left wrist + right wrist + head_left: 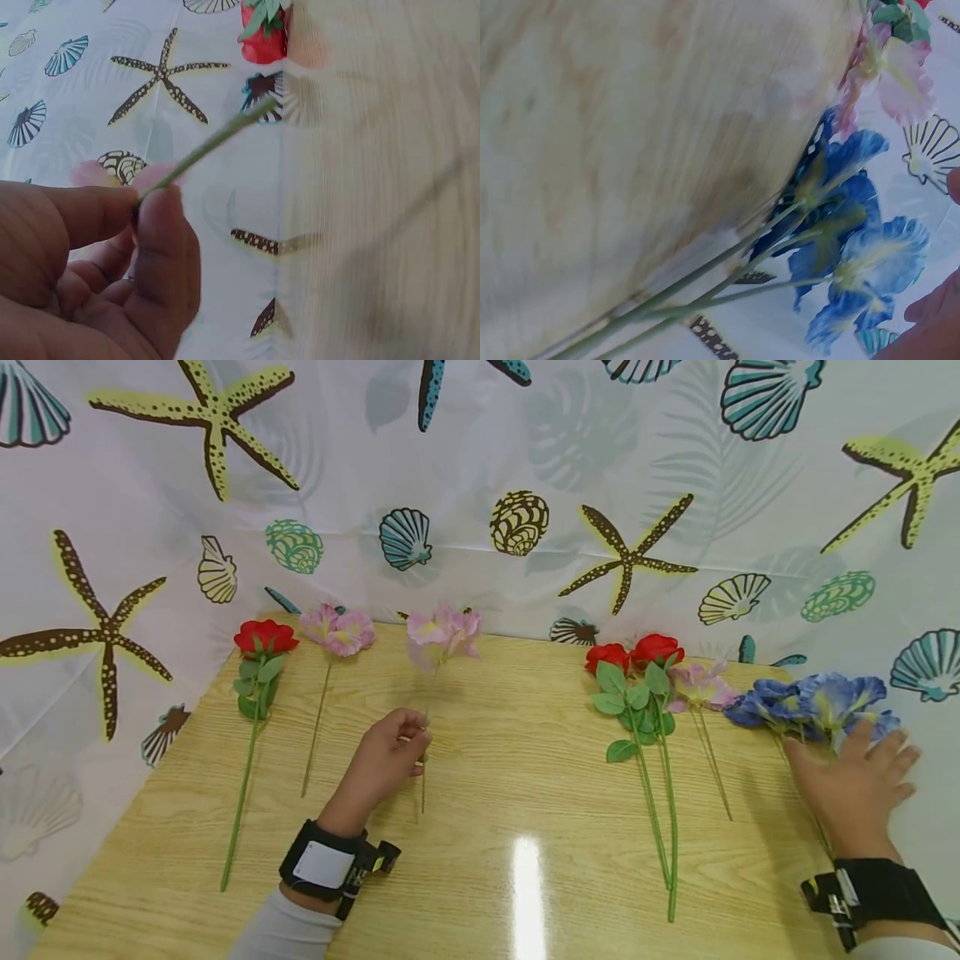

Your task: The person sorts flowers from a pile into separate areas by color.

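My left hand (381,765) pinches the thin green stem (214,144) of a pink artificial flower (442,637) between thumb and fingers. Its bloom points toward the backdrop. To the left, another pink flower (341,631) and a red rose (264,637) lie on the table. On the far right, my right hand (855,789) is spread with fingers straight, just over the blue flowers (840,695). In the right wrist view the blue blooms (881,259) lie beside part of that hand; their stems run to the lower left. Whether the fingers touch them I cannot tell.
Two red roses (656,649) with leafy stems lie right of centre on the wooden table (525,760). Beside them lies a pink flower (701,685). A white cloth (480,468) printed with shells and starfish hangs behind the table.
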Tool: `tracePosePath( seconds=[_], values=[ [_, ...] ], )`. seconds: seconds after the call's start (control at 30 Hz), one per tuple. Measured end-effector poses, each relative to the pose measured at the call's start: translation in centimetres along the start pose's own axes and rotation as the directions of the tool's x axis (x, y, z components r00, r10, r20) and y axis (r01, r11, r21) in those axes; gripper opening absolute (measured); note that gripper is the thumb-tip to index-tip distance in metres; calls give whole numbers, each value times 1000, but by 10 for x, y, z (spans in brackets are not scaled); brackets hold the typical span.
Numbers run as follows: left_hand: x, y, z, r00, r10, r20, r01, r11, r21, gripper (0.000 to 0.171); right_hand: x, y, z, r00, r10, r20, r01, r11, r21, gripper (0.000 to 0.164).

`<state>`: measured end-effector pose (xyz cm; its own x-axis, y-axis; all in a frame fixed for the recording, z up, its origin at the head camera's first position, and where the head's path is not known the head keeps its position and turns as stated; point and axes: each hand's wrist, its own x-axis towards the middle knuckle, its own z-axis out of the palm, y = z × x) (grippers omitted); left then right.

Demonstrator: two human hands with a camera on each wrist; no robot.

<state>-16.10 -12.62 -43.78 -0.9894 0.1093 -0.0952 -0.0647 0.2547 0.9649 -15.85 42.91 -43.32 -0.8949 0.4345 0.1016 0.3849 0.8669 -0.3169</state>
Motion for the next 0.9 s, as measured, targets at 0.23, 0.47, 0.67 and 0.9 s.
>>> tracePosePath(
  seconds=[0.23, 0.47, 0.67, 0.9],
  values=[
    [-1, 6, 12, 999, 9, 31, -5, 992, -127, 23, -6, -23, 3, 995, -99, 25, 98, 993, 61, 101],
    [-3, 8, 22, 999, 43, 27, -40, 991, -129, 19, -14, -48, 7, 981, -194, 31, 188, 973, 137, 96],
    [-4, 5, 30, 994, 97, 53, -88, 984, -155, 18, -34, -87, 19, 958, -286, -4, 279, 930, 239, 88],
    [-7, 4, 39, 991, 128, 26, -123, 982, -142, 16, -56, -146, 27, 924, -380, 41, 334, 856, 395, 85]
  ],
)
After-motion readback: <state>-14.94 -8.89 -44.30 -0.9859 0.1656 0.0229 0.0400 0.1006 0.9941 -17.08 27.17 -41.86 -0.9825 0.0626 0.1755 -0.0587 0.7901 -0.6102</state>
